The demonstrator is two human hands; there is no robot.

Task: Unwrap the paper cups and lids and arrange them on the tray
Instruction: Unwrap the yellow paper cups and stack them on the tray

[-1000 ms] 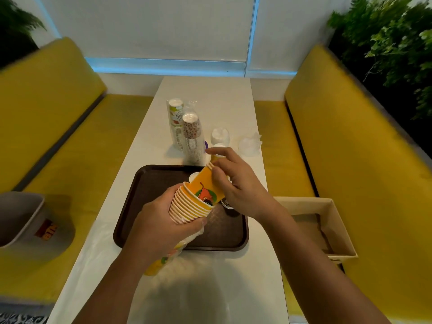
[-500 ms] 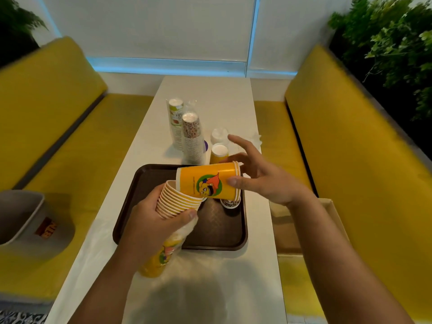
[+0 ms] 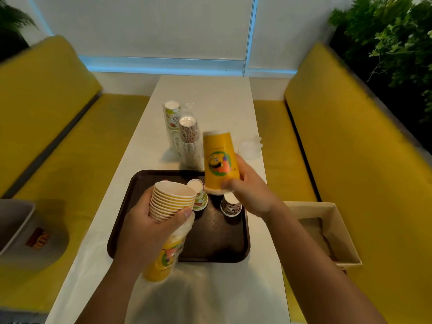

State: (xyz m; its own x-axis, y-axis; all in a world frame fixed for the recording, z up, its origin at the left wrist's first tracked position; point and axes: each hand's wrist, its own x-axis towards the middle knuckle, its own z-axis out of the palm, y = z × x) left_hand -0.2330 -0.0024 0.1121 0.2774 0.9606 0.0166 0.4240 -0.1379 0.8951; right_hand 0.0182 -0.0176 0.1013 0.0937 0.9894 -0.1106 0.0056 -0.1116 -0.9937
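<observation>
My left hand (image 3: 152, 226) grips a stack of yellow paper cups (image 3: 171, 201) with clear wrap hanging round its lower part, held over the near left of the brown tray (image 3: 210, 249). My right hand (image 3: 247, 187) holds one yellow cartoon cup (image 3: 219, 162) upside down, rim toward the tray's far edge. Two small cups stand upside down on the tray: a white fruit-print one (image 3: 199, 195) and a brown patterned one (image 3: 231, 206).
Two wrapped cup stacks (image 3: 184, 134) stand upside down behind the tray. Clear lids in wrap (image 3: 250, 147) lie to their right. A cardboard box (image 3: 327, 232) sits on the right bench and a grey bin (image 3: 16, 223) on the left bench.
My right hand pulled the single yellow cup off the stack and turned it from sideways to upside down over the tray's far edge. The left hand kept holding the stack.
</observation>
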